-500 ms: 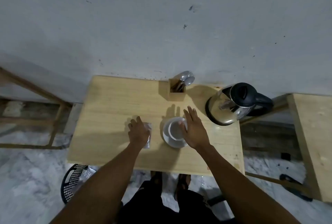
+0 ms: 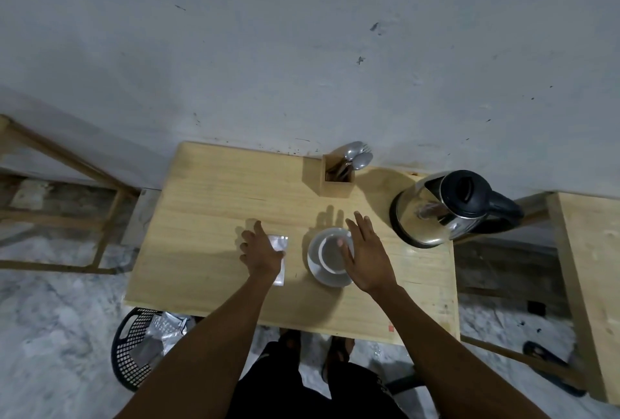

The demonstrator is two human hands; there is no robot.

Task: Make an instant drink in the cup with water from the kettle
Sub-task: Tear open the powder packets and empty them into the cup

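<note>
A white cup (image 2: 330,256) stands on a white saucer (image 2: 315,269) in the middle of the small wooden table (image 2: 208,217). My right hand (image 2: 367,254) hovers flat over the cup's right side, fingers stretched and apart, thumb over the rim. A silvery sachet (image 2: 280,249) lies flat on the table left of the saucer. My left hand (image 2: 260,249) rests on its left part with fingers spread; whether it grips the sachet I cannot tell. The steel kettle (image 2: 443,210) with black lid and handle stands at the table's back right.
A wooden holder (image 2: 337,180) with spoons stands at the back edge against the grey wall. A black mesh basket (image 2: 141,348) with silvery wrappers sits on the floor at the front left. Another wooden table (image 2: 590,271) stands to the right.
My left hand has slid a little left, so more of the sachet shows. My right hand stays over the cup.
</note>
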